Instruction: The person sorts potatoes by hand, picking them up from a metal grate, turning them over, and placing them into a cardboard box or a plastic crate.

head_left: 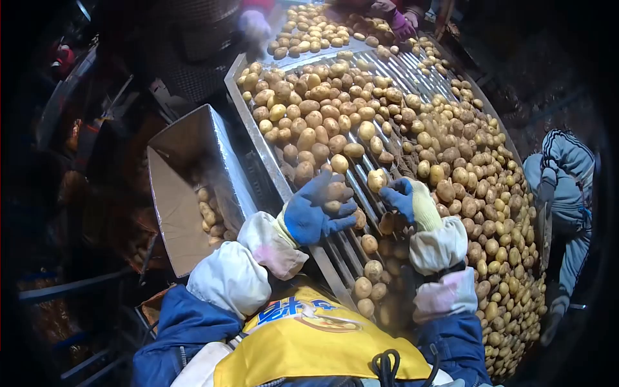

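My left hand (319, 209), in a blue-coated glove, is turned palm up with its fingers curved around brown potatoes (335, 191). Close by, my right hand (405, 201) wears a blue and pale yellow glove. Its fingers are curled, with the tips at a pale potato (376, 180). Both hands are over a metal roller conveyor (356, 171), whose bars show between the potatoes. Another potato (386, 224) lies just under the right hand, partly hidden by it. More potatoes (369, 271) lie between my forearms.
A dense bed of potatoes (496, 245) covers the conveyor's right side. Left of its metal edge (261, 138) stands an open cardboard box (184, 226) with several potatoes inside. At the far end are other people's gloved hands (404, 27). A person in grey-blue clothing (567, 187) is at the right.
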`<state>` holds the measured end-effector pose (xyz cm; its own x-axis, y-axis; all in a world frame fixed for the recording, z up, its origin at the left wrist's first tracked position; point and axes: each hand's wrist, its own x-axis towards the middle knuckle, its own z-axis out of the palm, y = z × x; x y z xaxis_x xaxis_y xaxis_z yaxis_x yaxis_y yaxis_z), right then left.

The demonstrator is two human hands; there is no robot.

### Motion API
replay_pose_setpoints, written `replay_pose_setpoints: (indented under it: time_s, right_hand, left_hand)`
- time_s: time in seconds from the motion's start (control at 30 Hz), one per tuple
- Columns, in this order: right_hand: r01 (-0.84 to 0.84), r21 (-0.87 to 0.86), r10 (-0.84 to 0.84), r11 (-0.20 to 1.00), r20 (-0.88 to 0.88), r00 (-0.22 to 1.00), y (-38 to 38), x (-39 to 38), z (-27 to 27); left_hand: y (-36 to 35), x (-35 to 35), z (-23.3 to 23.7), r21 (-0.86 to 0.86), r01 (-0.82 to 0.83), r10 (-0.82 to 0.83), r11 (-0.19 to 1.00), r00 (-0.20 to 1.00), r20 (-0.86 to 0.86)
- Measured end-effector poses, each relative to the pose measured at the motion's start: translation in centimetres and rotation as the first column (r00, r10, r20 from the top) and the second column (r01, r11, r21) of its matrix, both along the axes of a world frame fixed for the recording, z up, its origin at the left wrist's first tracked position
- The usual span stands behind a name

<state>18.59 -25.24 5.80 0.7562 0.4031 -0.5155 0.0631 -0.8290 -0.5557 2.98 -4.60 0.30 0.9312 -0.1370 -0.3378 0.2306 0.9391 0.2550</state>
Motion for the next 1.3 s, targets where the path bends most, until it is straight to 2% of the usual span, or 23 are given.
replay_pose_setpoints:
  time_s: [0.07,0.1,0.17,0.2,0.23,0.3,0.37,0.4,0.43,0.53,0.63,0.67,0.77,0.9,0.97,1.03,1.07,1.1,1.13,1.17,1.23,1.27,1.3]
  right_hand:
    - [0.130,0.278,-0.094,0.952,-0.141,0.985,1.1,-2.0,2.3]
    - [0.132,0.346,-0.044,0.929,-0.251,0.967,1.8,-2.6,3.5]
    - [0.055,0.490,-0.049,0.870,-0.026,0.998,2.4,-1.3,1.4]
    - [0.149,0.374,-0.116,0.915,-0.110,0.987,2.8,0.8,2.4]
    - [0.102,0.438,-0.160,0.893,0.096,0.982,2.1,3.3,-0.7]
    - [0.042,0.250,-0.145,0.967,0.410,0.900,2.6,7.1,-1.9]
    - [-0.004,0.060,-0.030,0.998,0.558,0.829,3.7,10.4,-2.6]
    - [-0.043,0.153,-0.053,0.987,0.573,0.818,4.8,11.6,-3.4]
    - [-0.065,0.000,0.052,0.998,0.604,0.795,5.2,12.8,-3.7]
    - [-0.137,-0.204,0.238,0.969,0.639,0.732,7.9,15.2,-6.3]
    - [-0.120,-0.279,0.271,0.953,0.603,0.751,9.1,15.6,-8.0]
    - [-0.108,-0.291,0.268,0.950,0.589,0.763,9.2,15.5,-8.3]
    - [-0.088,-0.268,0.229,0.959,0.558,0.798,9.0,15.5,-8.6]
    - [-0.094,-0.080,0.121,0.992,0.483,0.867,7.4,15.2,-8.4]
    - [-0.060,0.156,-0.003,0.986,0.378,0.926,5.8,14.8,-8.4]
    - [-0.053,0.375,-0.071,0.925,0.308,0.949,4.5,13.1,-8.8]
    - [0.092,0.488,-0.145,0.868,0.072,0.987,5.8,9.2,-4.3]
    - [0.107,0.471,-0.141,0.875,0.037,0.989,6.4,6.4,-1.5]
    - [0.050,0.528,-0.096,0.848,0.061,0.994,6.8,4.1,-0.5]
    - [-0.006,0.580,-0.054,0.815,0.086,0.995,7.3,2.0,0.3]
    - [0.043,0.606,-0.022,0.794,-0.041,0.999,8.6,-2.0,2.8]
    - [0.016,0.509,-0.005,0.860,-0.023,1.000,8.9,-3.4,2.7]
    - [-0.223,0.473,0.093,0.852,0.283,0.955,9.1,-4.2,1.9]
  left_hand:
    - [-0.3,0.5,-1.9,-0.169,0.077,-0.060,0.983,0.993,0.104]
    - [-0.3,1.0,-4.0,-0.294,0.146,-0.089,0.945,0.976,0.197]
    - [-1.3,1.7,-5.3,-0.267,0.130,-0.081,0.955,0.979,0.188]
    - [-1.2,1.6,-4.1,-0.175,0.085,-0.072,0.981,0.994,0.078]
    - [-1.1,1.5,-2.7,-0.078,0.048,-0.051,0.996,0.998,-0.034]
    - [-0.4,2.0,-1.2,-0.054,0.037,-0.042,0.998,0.995,-0.092]
    - [-0.1,2.2,-0.7,0.043,-0.005,0.009,0.999,0.995,-0.096]
    - [0.0,2.3,-0.9,0.062,-0.007,0.010,0.998,0.998,-0.058]
    - [0.1,2.3,-1.3,0.083,-0.008,0.010,0.997,1.000,-0.022]
    - [1.1,3.0,-0.5,0.121,0.039,-0.036,0.992,0.999,-0.024]
    - [1.2,2.8,-0.6,0.147,0.099,-0.103,0.984,0.994,0.020]
    - [1.8,3.1,-1.6,-0.173,0.141,-0.116,0.975,0.982,0.147]
    - [1.4,3.0,-2.3,0.048,0.109,-0.114,0.993,0.988,0.103]
    - [1.1,3.1,-1.4,0.026,0.074,-0.075,0.997,0.996,0.039]
    - [1.0,3.5,-1.8,-0.057,0.062,-0.058,0.996,0.996,0.069]
    - [1.0,3.7,-1.9,-0.025,0.063,-0.062,0.998,0.997,0.050]
    - [1.1,3.7,-1.7,-0.029,0.057,-0.056,0.998,0.997,0.044]
    - [1.0,3.7,-1.5,-0.032,0.053,-0.052,0.998,0.998,0.039]
    - [0.8,3.9,-2.2,-0.173,0.017,-0.007,0.985,0.998,0.057]
    - [0.7,4.3,-4.2,-0.099,0.035,-0.019,0.994,0.987,0.157]
    - [0.5,4.9,-7.4,0.007,0.013,-0.014,1.000,0.956,0.292]
    - [0.3,4.7,-6.6,0.006,-0.022,0.020,1.000,0.957,0.288]
    - [0.3,4.6,-5.7,-0.026,-0.039,0.044,0.999,0.962,0.268]
